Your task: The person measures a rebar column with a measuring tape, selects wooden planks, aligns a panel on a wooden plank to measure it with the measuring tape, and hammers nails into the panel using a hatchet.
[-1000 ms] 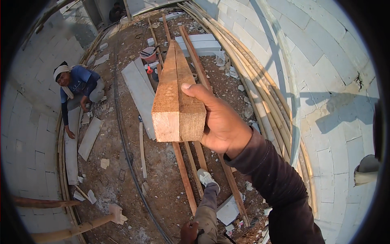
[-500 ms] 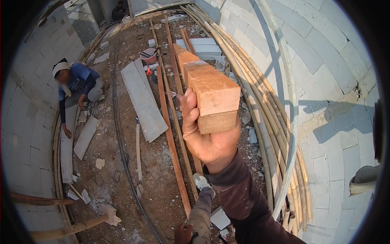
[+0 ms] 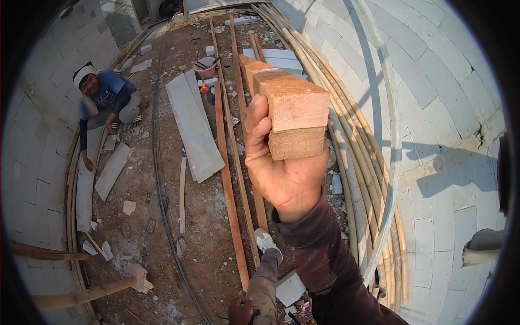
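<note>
Timber beams (image 3: 295, 103), one atop the other, sit grasped from below in the right hand (image 3: 290, 176), their long axis running ahead and slightly left. The left hand (image 3: 240, 311) is farther off, beside the trouser leg (image 3: 266, 287); its state I cannot tell.

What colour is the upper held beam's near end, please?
The near end is light pinkish brown, clearest in the head view.
</note>
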Action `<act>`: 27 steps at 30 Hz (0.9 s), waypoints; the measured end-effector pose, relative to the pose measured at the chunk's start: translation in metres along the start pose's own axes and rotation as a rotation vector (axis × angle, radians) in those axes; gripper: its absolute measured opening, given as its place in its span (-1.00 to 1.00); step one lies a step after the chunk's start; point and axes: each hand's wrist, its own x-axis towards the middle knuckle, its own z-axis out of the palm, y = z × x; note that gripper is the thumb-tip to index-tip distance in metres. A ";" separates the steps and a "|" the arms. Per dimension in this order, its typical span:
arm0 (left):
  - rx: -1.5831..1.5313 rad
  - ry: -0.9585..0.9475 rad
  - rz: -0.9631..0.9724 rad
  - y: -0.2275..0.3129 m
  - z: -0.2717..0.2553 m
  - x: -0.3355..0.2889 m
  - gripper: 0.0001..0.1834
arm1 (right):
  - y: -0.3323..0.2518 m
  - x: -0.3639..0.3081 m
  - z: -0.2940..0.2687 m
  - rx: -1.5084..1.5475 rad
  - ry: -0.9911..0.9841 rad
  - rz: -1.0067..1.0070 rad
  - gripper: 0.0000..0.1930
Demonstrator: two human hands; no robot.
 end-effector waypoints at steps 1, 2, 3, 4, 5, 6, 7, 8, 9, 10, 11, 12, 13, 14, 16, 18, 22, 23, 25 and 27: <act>0.012 0.000 0.023 0.000 -0.001 0.001 -0.66 | 0.000 0.001 0.000 0.024 0.001 0.012 -0.52; 0.025 0.000 0.048 0.001 -0.002 0.001 -0.65 | -0.001 -0.001 -0.001 0.026 0.002 0.013 -0.52; 0.026 0.002 0.047 0.003 -0.003 0.000 -0.65 | -0.002 -0.003 -0.004 0.014 0.039 0.042 -0.48; 0.043 -0.005 -0.006 0.014 -0.005 -0.002 -0.64 | -0.003 -0.007 -0.009 0.001 0.076 0.069 -0.44; 0.059 -0.008 -0.058 0.020 -0.005 -0.002 -0.63 | -0.003 -0.013 -0.014 0.002 0.073 0.071 -0.44; 0.058 -0.003 -0.056 0.018 -0.004 -0.003 -0.63 | -0.003 -0.022 -0.022 0.023 0.119 0.067 -0.44; 0.044 0.004 -0.050 0.011 -0.003 -0.003 -0.61 | -0.002 -0.031 -0.030 0.042 0.163 0.066 -0.43; 0.028 0.006 -0.041 0.010 -0.001 -0.001 -0.58 | -0.001 -0.042 -0.038 0.092 0.162 0.086 -0.42; 0.024 0.008 -0.035 0.010 -0.002 0.003 -0.58 | -0.003 -0.054 -0.050 0.088 0.157 0.090 -0.42; 0.009 -0.071 -0.079 0.011 -0.001 0.008 -0.59 | -0.010 -0.069 -0.064 0.054 0.166 0.109 -0.39; -0.005 -0.149 -0.122 0.013 0.001 0.014 -0.59 | -0.017 -0.082 -0.076 0.020 0.174 0.128 -0.36; -0.015 -0.143 -0.123 0.018 0.001 0.024 -0.59 | -0.021 -0.096 -0.089 0.020 0.174 0.140 -0.36; -0.234 -0.217 -0.121 0.035 -0.003 0.039 -0.62 | -0.023 -0.109 -0.098 0.039 0.192 0.146 -0.33; -0.456 -0.290 -0.114 0.054 -0.005 0.052 -0.64 | -0.027 -0.119 -0.103 0.056 0.212 0.153 -0.28; -0.662 -0.397 0.076 0.127 -0.014 0.082 -0.63 | -0.035 -0.124 -0.107 0.122 0.250 0.145 -0.24; -0.724 -0.498 0.291 0.199 -0.016 0.106 -0.63 | -0.054 -0.119 -0.087 0.198 0.222 0.111 -0.16; -0.866 -0.612 0.447 0.308 -0.019 0.112 -0.60 | -0.078 -0.039 0.027 0.293 0.191 0.052 -0.15; -0.881 -0.609 0.432 0.317 -0.010 0.108 -0.60 | -0.084 -0.020 0.059 0.448 0.202 0.055 -0.16; -0.870 -0.621 0.505 0.328 -0.007 0.098 -0.60 | -0.104 0.021 0.097 0.347 0.142 0.102 -0.14; -0.884 -0.673 0.394 0.306 0.002 0.093 -0.59 | -0.115 0.051 0.121 0.207 0.145 0.100 -0.15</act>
